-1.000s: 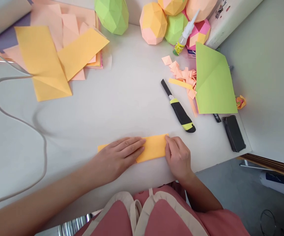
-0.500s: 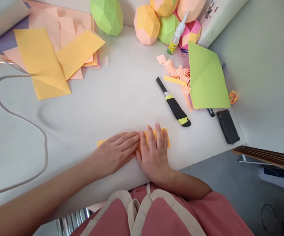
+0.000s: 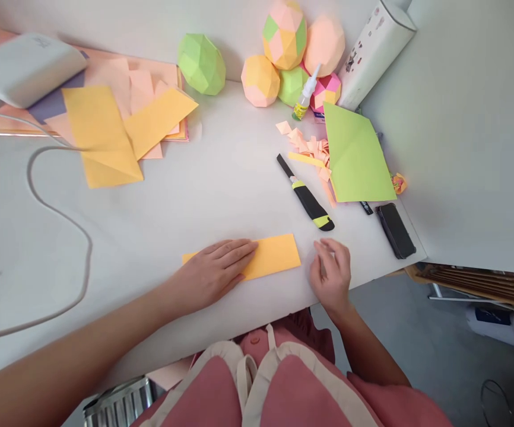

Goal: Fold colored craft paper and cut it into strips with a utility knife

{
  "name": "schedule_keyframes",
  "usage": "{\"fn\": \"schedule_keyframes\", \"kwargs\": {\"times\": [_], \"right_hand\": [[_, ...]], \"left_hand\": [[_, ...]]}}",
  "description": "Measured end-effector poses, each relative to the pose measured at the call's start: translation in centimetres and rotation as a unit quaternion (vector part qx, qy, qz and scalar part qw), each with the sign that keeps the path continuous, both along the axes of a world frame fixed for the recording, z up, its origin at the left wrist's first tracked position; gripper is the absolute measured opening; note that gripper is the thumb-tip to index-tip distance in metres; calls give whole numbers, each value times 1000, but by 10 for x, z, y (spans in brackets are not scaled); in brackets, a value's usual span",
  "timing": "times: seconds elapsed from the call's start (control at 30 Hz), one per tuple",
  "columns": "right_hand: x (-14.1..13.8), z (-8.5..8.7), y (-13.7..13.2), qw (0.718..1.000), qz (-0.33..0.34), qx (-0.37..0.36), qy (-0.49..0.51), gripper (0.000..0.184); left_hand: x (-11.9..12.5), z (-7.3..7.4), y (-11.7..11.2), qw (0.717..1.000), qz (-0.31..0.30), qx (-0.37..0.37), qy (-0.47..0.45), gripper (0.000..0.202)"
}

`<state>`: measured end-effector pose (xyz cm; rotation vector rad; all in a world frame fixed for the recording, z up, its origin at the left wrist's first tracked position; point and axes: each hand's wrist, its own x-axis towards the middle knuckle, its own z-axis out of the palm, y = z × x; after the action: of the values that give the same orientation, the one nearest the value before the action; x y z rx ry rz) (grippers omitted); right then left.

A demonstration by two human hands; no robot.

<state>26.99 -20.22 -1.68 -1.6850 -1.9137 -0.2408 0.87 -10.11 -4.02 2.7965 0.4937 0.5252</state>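
A narrow strip of orange paper, looking folded, lies on the white table near its front edge. Across the strip's left and middle part my left hand rests flat, fingers together and stretched out, covering much of it. My right hand is off the paper, just to its right, with loosely curled fingers and a gap between thumb and fingertips; nothing shows in it. Above that hand lies a black and yellow utility knife, its dark blade pointing up and left.
Pink paper scraps, a small glue bottle and a green paper sheet lie at the right, near a phone. Faceted paper balls stand at the back. Orange paper, a white device and its cable are left.
My right hand has lifted off the orange paper strip and moved right, its fingers curling. My left hand stays flat on the strip. The view has tilted up slightly.
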Motion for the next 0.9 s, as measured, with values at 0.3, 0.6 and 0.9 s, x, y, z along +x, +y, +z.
{"fn": "schedule_keyframes", "kwargs": {"times": [0.3,0.6,0.9], "right_hand": [[-26,5,27,949,261,-168,-44,25],[-19,5,33,925,295,-173,-164,33],[-72,12,52,836,390,-229,-311,46]], "left_hand": [[-13,2,-1,997,59,25,37,34],[-59,15,21,952,131,-137,239,74],[-56,21,25,941,122,-175,263,78]]}}
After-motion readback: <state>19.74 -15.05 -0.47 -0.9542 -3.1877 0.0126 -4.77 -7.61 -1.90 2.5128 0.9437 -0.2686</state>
